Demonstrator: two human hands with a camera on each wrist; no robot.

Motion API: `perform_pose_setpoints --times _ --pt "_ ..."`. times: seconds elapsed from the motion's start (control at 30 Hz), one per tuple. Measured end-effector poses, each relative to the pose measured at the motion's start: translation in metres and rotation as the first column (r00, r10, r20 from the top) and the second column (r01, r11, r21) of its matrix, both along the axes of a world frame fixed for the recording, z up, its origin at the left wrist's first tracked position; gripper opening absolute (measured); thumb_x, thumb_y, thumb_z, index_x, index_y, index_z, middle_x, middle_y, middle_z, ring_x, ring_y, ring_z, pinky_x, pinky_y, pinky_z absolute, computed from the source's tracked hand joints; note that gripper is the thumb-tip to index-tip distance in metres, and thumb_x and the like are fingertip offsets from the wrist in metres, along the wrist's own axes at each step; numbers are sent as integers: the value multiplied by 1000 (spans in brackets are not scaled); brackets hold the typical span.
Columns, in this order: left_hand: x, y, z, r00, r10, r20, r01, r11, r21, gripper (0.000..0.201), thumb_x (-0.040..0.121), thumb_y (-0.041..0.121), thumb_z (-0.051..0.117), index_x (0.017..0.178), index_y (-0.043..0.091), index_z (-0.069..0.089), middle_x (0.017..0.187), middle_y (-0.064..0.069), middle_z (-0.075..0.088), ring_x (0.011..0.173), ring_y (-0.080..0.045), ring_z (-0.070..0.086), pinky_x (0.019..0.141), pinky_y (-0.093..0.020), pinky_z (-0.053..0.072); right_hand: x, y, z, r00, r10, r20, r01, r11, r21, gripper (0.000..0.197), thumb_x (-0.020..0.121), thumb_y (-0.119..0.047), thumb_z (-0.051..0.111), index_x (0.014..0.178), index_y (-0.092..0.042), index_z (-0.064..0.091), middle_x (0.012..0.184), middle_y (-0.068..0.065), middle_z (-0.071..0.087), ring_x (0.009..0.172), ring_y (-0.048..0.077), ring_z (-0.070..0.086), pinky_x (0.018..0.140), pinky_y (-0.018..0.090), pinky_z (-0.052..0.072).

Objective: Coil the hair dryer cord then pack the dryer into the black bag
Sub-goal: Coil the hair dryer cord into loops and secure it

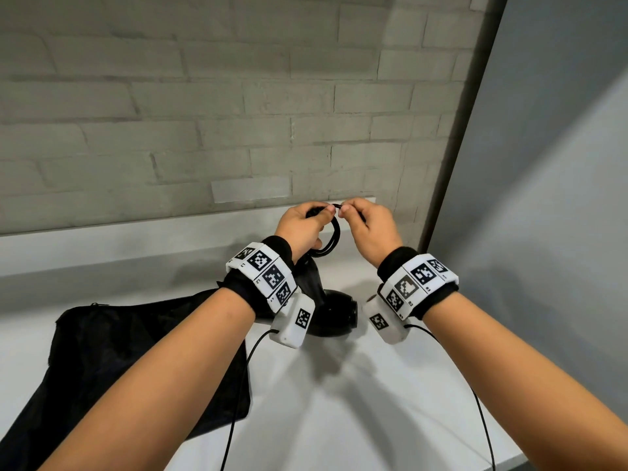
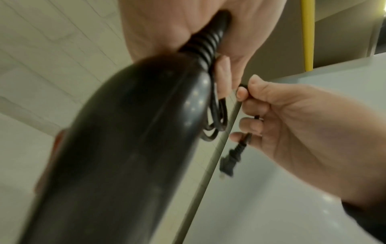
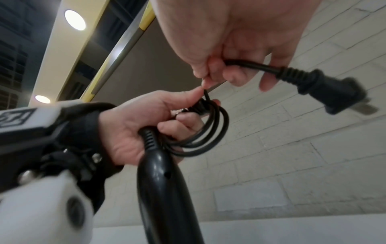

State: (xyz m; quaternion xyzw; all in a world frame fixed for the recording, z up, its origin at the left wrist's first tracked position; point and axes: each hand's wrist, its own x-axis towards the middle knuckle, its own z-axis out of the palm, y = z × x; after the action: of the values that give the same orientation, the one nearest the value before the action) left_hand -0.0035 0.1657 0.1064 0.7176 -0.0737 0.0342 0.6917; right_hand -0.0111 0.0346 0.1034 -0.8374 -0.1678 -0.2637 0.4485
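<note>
okay, from the head camera i see my left hand (image 1: 303,229) gripping the coiled cord (image 1: 334,236) and the hair dryer (image 1: 334,312) hanging above the table (image 1: 339,402), black bag (image 1: 136,351) lying left. left wrist: my right hand (image 2: 292,125) pinches cord, plug (image 2: 229,161) dangling. right wrist: loops (image 3: 211,132) held at the handle.

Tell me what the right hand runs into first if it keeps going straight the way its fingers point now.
The right hand points leftward at the left hand, their fingertips nearly touching over the cord loops. It would probably meet the left thumb and the cord there first, though depth is hard to judge.
</note>
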Motion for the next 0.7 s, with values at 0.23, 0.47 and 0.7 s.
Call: perform_pose_setpoints --times 0.23,0.47,0.7 --pt "6 0 -1 999 33 -36 -36 996 -80 22 91 25 56 105 10 60 66 4 44 60 -9 37 33 -10 31 -12 -10 -37 991 51 -122 -61 995 -73 17 95 -10 39 80 -14 46 57 -9 39 48 3 36 49 10 34" --pt "1 0 2 998 20 -58 -22 999 -33 21 90 30 57 85 10 59 59 4 37 52 -10 31 38 -13 29 -9 -31 -52 953 -198 -230 76 889 -451 20 93 -15 44 100 -17 63 103 0 57 102 23 44 90 35 35" --pt "2 -1 3 996 61 -66 -67 993 -95 27 90 27 55 68 13 57 61 2 50 49 -9 31 34 -11 27 -9 -28 -39 940 -62 -336 -12 977 -212 21 89 6 39 90 2 59 94 8 43 80 36 59 56 -1 40"
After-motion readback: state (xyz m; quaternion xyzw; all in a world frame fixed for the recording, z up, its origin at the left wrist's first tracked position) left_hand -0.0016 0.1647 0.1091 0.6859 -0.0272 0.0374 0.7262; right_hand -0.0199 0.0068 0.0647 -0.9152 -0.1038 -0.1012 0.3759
